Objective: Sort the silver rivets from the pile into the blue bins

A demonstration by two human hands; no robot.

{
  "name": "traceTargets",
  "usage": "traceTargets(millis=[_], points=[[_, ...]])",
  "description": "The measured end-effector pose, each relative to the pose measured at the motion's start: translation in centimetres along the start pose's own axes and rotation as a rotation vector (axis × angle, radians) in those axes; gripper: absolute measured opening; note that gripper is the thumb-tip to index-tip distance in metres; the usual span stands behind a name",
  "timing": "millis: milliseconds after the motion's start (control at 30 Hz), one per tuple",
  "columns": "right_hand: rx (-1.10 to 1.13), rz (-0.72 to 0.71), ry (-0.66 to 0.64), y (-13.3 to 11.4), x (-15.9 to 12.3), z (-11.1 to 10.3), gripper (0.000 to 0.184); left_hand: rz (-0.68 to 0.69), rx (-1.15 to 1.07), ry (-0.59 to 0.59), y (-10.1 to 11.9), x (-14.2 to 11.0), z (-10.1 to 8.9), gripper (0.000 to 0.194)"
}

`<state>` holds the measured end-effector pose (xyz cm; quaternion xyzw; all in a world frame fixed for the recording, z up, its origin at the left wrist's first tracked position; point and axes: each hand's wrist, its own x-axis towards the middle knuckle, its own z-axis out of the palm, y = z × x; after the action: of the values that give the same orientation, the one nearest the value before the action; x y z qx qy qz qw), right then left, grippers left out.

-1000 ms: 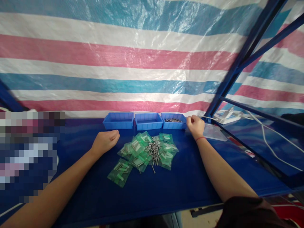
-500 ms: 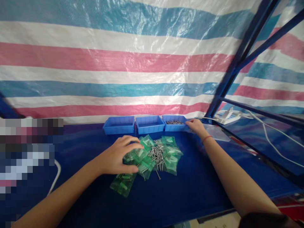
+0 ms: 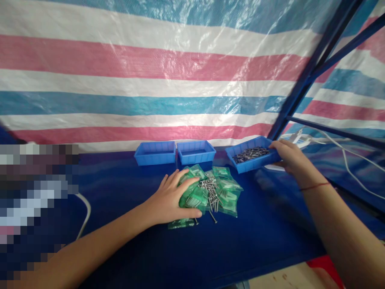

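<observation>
My right hand (image 3: 290, 156) grips the right end of a blue plastic bin (image 3: 251, 164), which is tilted and lifted at that end. Many dark metal screws (image 3: 251, 154) lie inside the bin. With fingers spread, my left hand (image 3: 176, 196) rests over the left side of a heap of green plastic packets (image 3: 227, 194); its palm hides some of them. White and metal pieces show through the packets. Loose silver screws (image 3: 212, 192) lie in the middle of the heap, and a single one sits nearer to me.
Two more blue bins, a left one (image 3: 155, 159) and a middle one (image 3: 197, 157), stand along the back of the blue table (image 3: 198, 253). Behind them hangs a striped plastic sheet (image 3: 150, 84). A blue metal frame (image 3: 303, 88) and white cables (image 3: 345, 160) are at the right.
My right hand has pulled the screw bin away from the other two, rightward and up, tilting it. My left hand has moved right onto the packets, shifting the near-left one into the heap.
</observation>
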<state>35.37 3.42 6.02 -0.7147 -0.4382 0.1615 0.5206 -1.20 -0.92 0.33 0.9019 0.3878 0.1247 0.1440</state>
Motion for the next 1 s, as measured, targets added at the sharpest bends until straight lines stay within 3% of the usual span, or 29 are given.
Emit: traceTargets(millis=[167,367,567,767,900,1000], points=[[-0.047,0.03,-0.014,-1.9,-4.0,-0.1,0.006,0.013,-0.009,0.018,0.8,1.3,0.4,0.079],[-0.298,-0.308,-0.04,-4.7,-7.4,0.4,0.017,0.011,0.025,0.078,1.5,1.6,1.2,0.072],[-0.215,-0.477,-0.135,-5.7,-9.5,1.3,0.041,0.024,0.024,0.078,1.4,1.4,1.1,0.074],[0.039,-0.422,-0.121,-3.2,-9.7,2.2,0.052,0.038,0.022,0.095,1.2,1.3,1.3,0.076],[0.336,-0.308,-0.313,-1.9,-9.4,2.5,0.049,0.073,0.051,0.138,1.6,1.1,1.2,0.067],[0.487,-0.262,-0.428,-1.7,-9.3,2.6,0.048,0.147,0.027,0.067,1.7,1.0,0.2,0.055]])
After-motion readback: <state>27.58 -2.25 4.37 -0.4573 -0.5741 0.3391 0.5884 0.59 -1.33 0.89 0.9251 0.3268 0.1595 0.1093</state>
